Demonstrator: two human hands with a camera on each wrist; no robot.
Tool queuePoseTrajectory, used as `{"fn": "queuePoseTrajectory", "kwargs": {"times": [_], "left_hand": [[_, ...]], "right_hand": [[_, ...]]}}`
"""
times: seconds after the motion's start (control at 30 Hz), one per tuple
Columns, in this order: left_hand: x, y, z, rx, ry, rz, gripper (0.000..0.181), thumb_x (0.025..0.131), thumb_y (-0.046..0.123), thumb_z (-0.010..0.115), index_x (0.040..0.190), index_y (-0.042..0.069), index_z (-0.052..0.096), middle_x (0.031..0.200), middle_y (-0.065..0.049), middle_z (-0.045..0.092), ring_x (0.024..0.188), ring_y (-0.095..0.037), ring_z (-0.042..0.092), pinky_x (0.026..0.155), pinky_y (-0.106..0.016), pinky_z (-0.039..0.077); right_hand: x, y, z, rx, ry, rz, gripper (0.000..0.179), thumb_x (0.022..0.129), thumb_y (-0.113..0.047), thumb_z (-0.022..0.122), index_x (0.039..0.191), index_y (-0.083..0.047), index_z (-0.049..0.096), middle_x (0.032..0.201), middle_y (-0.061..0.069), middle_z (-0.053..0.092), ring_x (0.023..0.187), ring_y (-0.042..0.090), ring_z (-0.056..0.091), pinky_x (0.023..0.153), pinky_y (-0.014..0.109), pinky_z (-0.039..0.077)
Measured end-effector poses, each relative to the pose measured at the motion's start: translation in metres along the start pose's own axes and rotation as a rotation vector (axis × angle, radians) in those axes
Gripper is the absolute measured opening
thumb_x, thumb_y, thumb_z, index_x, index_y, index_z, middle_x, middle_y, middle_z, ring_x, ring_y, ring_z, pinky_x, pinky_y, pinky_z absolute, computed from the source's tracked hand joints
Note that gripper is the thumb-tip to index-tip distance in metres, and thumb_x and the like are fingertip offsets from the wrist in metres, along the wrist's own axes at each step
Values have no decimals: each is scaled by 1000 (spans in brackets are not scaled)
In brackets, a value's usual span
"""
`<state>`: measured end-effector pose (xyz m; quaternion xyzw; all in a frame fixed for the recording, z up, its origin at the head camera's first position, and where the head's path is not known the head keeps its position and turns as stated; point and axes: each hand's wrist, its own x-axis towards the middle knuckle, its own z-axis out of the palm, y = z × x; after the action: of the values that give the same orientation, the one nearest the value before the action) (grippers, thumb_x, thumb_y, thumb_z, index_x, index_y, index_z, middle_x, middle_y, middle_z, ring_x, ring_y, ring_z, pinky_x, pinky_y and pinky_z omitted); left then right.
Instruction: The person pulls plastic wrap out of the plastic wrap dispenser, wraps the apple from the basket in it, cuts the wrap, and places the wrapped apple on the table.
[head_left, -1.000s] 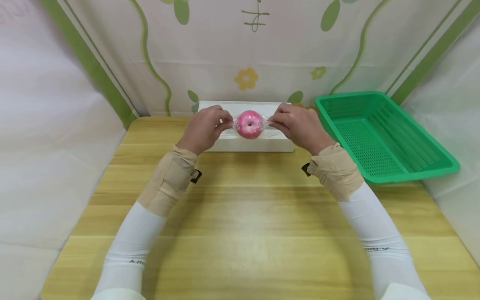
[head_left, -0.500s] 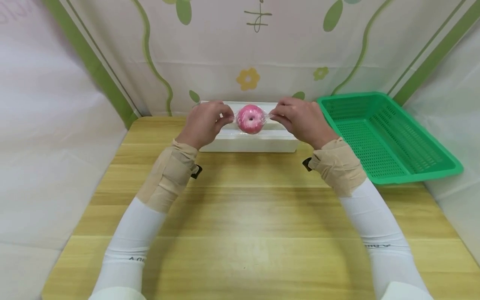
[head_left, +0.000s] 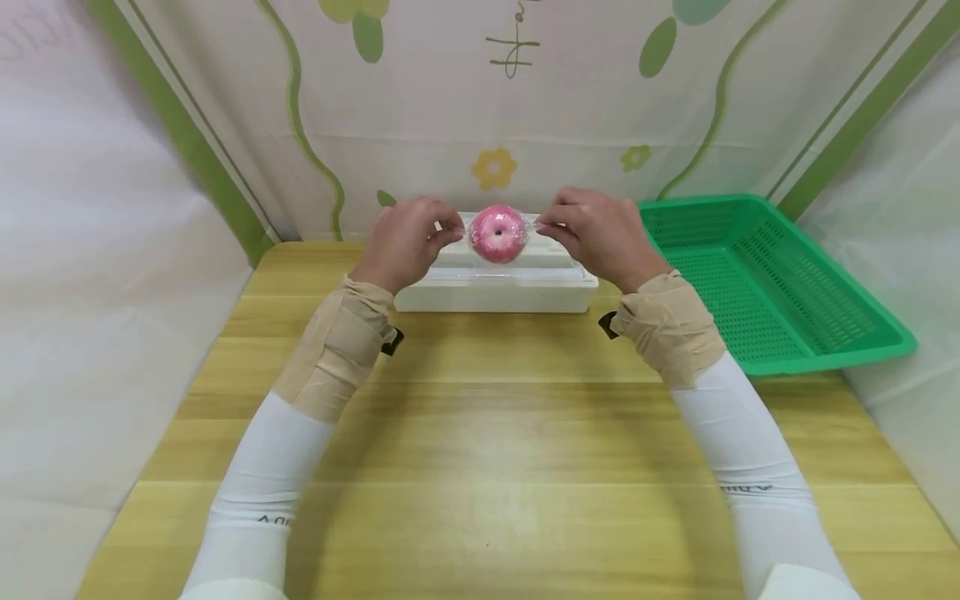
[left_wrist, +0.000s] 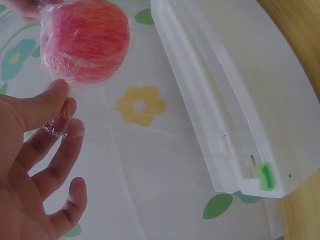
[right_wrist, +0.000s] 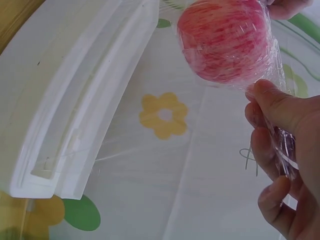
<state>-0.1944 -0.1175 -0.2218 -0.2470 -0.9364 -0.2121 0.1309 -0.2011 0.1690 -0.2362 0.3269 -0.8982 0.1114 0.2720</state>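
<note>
In my head view, an apple (head_left: pixel 498 234) wrapped in clear film (head_left: pixel 532 226) hangs midway between the fingertips of the left hand (head_left: pixel 407 246) and the right hand (head_left: pixel 600 237). I read each hand as pinching one gathered end, so the fruit is slung by its wrapping with no finger under it. A long white box (head_left: pixel 495 297) sits below and between the fingers on the wooden table (head_left: pixel 480 467); a green basket (head_left: pixel 810 363) stands to the right of the right fingers, out of the way of both, I'd say.

From the left wrist, I see thumb and forefinger nipping the film just below the apple, a short crumpled tail showing past the pinch. The other fingers are loosely bent, probably to leave the grip to the tips. The box, with a green piece (left_wrist: pixel 266 176) at its end, lies well apart from them.

From the right wrist, the thumb presses film against the forefinger, close under the apple, which I judge keeps the wrap taut. A longer tail trails down past the remaining curled fingers.
</note>
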Motion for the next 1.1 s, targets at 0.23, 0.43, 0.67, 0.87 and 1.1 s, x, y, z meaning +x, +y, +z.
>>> {"fn": "queuePoseTrajectory", "kwargs": {"times": [0.23,0.43,0.67,0.87,1.1], "left_hand": [[5,1,-5,5,13,-18,18,99,23,75,110,10,81,114,-7,79,102,-26,72,91,-50,54],[10,3,-8,16,29,-23,19,99,24,75,111,11,81,113,-8,79,101,-26,72,89,-48,56],[16,3,-12,14,30,-44,19,100,25,74,110,11,81,112,-7,78,99,-26,70,87,-46,56],[22,4,-16,4,37,-59,18,100,24,74,110,11,81,113,-7,78,102,-27,70,89,-48,55],[29,6,-21,6,38,-78,18,100,24,74,111,11,81,114,-7,78,103,-26,69,92,-48,54]], "right_hand": [[8,1,-2,-24,0,45,18,98,-27,77,103,-12,83,95,5,75,78,25,72,54,41,50],[14,1,-6,-33,-11,86,19,99,-29,75,105,-13,83,98,5,76,82,25,72,58,43,52],[20,2,-9,-34,-15,103,20,100,-29,75,106,-12,83,99,6,76,84,26,71,61,45,53],[26,4,-12,-44,-9,120,22,101,-29,73,111,-12,82,102,7,75,87,27,70,63,47,55],[32,3,-16,-40,-5,149,23,103,-29,70,113,-13,82,103,7,75,86,29,69,60,45,50]]}}
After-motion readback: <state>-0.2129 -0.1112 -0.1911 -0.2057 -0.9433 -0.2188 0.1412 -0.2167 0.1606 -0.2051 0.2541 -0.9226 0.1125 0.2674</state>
